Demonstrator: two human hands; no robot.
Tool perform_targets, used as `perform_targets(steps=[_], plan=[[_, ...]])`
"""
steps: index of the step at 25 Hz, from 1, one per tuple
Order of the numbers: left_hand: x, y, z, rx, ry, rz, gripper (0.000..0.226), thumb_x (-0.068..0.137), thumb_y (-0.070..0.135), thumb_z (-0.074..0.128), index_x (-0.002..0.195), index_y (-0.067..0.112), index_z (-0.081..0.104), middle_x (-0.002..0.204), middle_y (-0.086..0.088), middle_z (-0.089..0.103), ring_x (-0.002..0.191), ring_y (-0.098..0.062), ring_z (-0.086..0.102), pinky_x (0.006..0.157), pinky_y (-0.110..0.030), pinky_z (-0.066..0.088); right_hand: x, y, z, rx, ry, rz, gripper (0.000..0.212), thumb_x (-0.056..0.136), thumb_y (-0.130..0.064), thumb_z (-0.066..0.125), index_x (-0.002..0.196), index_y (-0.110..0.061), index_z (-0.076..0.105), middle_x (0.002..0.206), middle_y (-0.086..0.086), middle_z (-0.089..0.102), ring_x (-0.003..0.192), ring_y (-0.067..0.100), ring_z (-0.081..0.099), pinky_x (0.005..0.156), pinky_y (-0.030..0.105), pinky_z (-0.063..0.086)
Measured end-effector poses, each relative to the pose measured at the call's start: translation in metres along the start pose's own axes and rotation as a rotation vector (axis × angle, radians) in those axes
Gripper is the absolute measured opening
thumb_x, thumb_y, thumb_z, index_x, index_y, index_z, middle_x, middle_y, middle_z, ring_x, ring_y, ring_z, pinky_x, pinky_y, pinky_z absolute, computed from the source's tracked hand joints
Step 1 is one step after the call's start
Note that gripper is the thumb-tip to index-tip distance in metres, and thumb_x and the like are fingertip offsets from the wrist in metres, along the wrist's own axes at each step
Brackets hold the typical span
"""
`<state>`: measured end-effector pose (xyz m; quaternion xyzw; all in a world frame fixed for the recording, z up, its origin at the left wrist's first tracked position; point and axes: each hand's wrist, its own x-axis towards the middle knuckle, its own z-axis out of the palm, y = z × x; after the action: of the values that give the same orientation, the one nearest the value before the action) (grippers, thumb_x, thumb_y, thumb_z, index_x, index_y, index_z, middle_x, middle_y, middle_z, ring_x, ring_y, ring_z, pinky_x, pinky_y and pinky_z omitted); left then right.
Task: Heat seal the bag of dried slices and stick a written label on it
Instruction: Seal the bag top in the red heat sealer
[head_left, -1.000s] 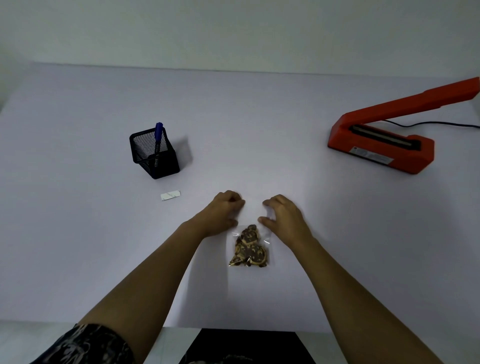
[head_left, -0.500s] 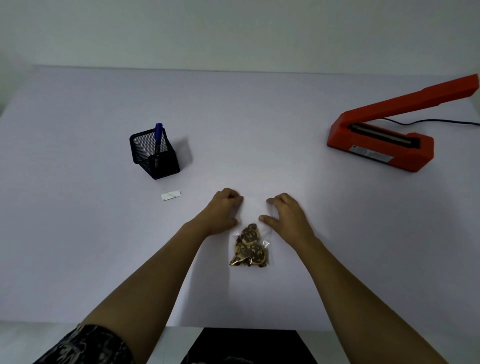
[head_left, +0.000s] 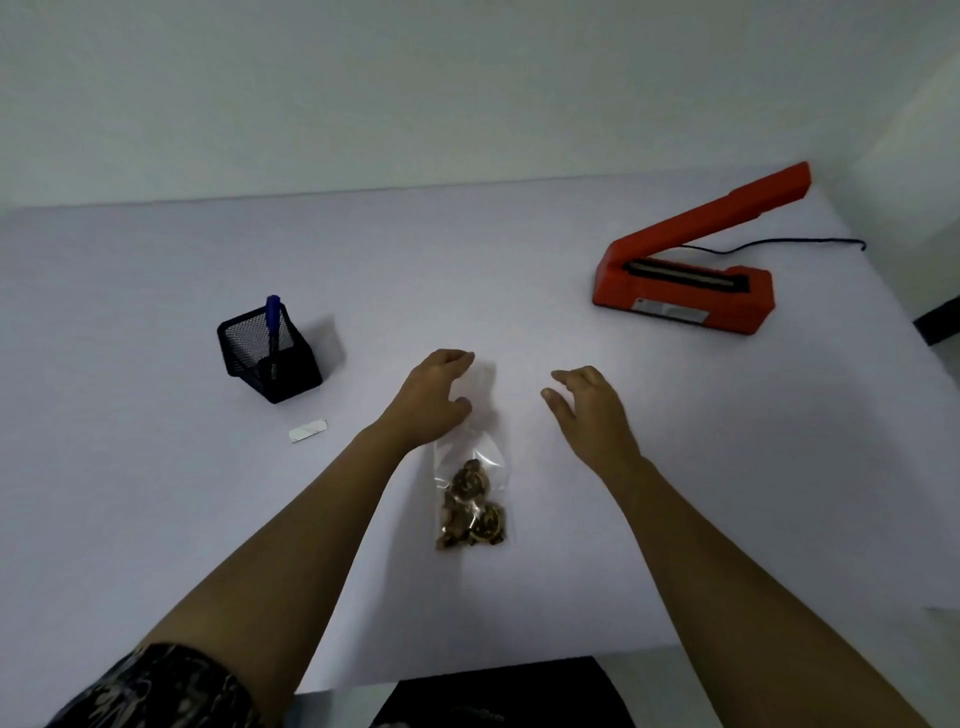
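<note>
Right hand (head_left: 587, 410) has let go, now spread clear of clear plastic bag of brown dried slices (head_left: 470, 499); left hand (head_left: 434, 397) alone pinches its open top. Bag flat on white table (head_left: 156, 519), unsealed, well apart from orange heat sealer (head_left: 685, 291); carrying likely next.

Orange-red sealer (head_left: 691, 291); black mesh holder (head_left: 267, 356); blue pen (head_left: 272, 312).

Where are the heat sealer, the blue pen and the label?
heat sealer (head_left: 691, 299): head view, front of its orange base.
blue pen (head_left: 272, 310): head view, its cap above the mesh holder.
label (head_left: 308, 430): head view, middle of the strip.
</note>
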<state>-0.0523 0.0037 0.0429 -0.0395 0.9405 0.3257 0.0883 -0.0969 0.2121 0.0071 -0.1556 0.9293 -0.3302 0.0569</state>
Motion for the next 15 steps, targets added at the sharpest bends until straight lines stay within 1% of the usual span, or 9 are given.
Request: perform_targets(steps=[4,6,9,13,15], plan=[[0.042,0.052,0.016,-0.008,-0.028,0.071,0.06,0.086,0.009,0.056,0.142,0.008,0.035,0.148,-0.01,0.039,0.134,-0.023,0.038,0.107,-0.025,0.028,0.01,0.043,-0.039,-0.022,0.083,0.122,0.039,0.093,-0.026,0.052,0.124,-0.002,0.053,0.122,0.018,0.055,0.113,0.03,0.053,0.097,0.037,0.041],[0.068,0.074,0.03,-0.036,-0.047,0.058,0.061,0.088,0.012,0.056,0.144,0.01,0.032,0.147,-0.01,0.04,0.133,-0.024,0.04,0.108,-0.029,0.031,0.019,0.067,-0.06,-0.02,0.111,0.205,0.041,0.094,-0.024,0.049,0.128,-0.002,0.049,0.127,0.018,0.052,0.118,0.03,0.05,0.1,0.036,0.038],[0.108,0.1,0.051,-0.089,-0.084,-0.027,0.065,0.089,0.017,0.055,0.147,0.014,0.024,0.144,-0.013,0.043,0.129,-0.027,0.044,0.106,-0.034,0.036,0.037,0.103,-0.09,-0.003,0.163,0.321,0.05,0.095,-0.023,0.048,0.136,0.001,0.035,0.136,0.021,0.043,0.128,0.032,0.041,0.106,0.036,0.033],[0.155,0.13,0.076,-0.135,-0.12,-0.183,0.069,0.092,0.022,0.053,0.149,0.014,0.014,0.151,-0.013,0.032,0.136,-0.029,0.035,0.11,-0.037,0.031,0.066,0.153,-0.125,0.091,0.258,0.5,0.068,0.092,-0.023,0.053,0.144,0.0,0.016,0.146,0.023,0.03,0.136,0.034,0.03,0.114,0.042,0.027],[0.171,0.136,0.082,-0.208,-0.095,-0.261,0.074,0.092,0.021,0.053,0.149,0.014,0.008,0.152,-0.013,0.029,0.137,-0.03,0.033,0.109,-0.038,0.032,0.076,0.169,-0.134,0.132,0.224,0.587,0.072,0.092,-0.021,0.053,0.145,-0.001,0.008,0.152,0.021,0.02,0.141,0.032,0.021,0.116,0.04,0.02]])
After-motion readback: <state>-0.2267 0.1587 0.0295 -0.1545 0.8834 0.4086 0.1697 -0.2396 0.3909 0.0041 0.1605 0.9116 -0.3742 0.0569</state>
